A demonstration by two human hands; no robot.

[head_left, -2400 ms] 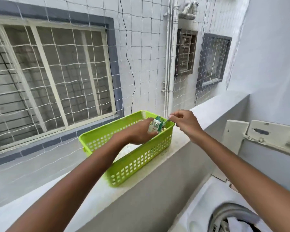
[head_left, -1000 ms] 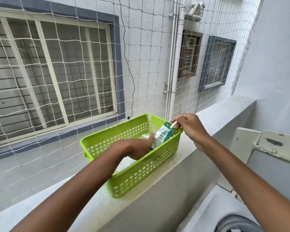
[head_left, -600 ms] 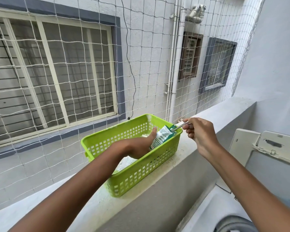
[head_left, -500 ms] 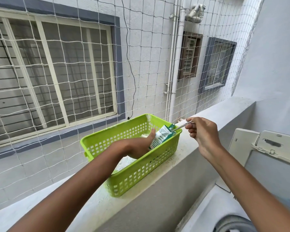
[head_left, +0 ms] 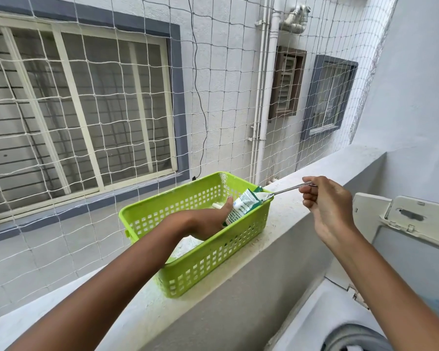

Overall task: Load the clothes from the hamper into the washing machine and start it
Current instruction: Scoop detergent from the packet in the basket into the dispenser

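One green perforated basket (head_left: 208,249) is sitting on the pale ledge (head_left: 302,214), and one green-and-white detergent packet (head_left: 241,206) is standing tilted inside it at its far right end. Your left hand (head_left: 211,221) is reaching into the basket with fingers curling round the packet's lower part, thumb against its side. Your right hand (head_left: 327,206) is pinching one metal spoon (head_left: 284,190) by the handle, its bowl carrying white powder at the packet's open top. Below the ledge, one washing machine (head_left: 340,325) is showing at the lower right, its raised lid (head_left: 413,224) against the wall. Two windows are facing you behind the netting (head_left: 137,97).
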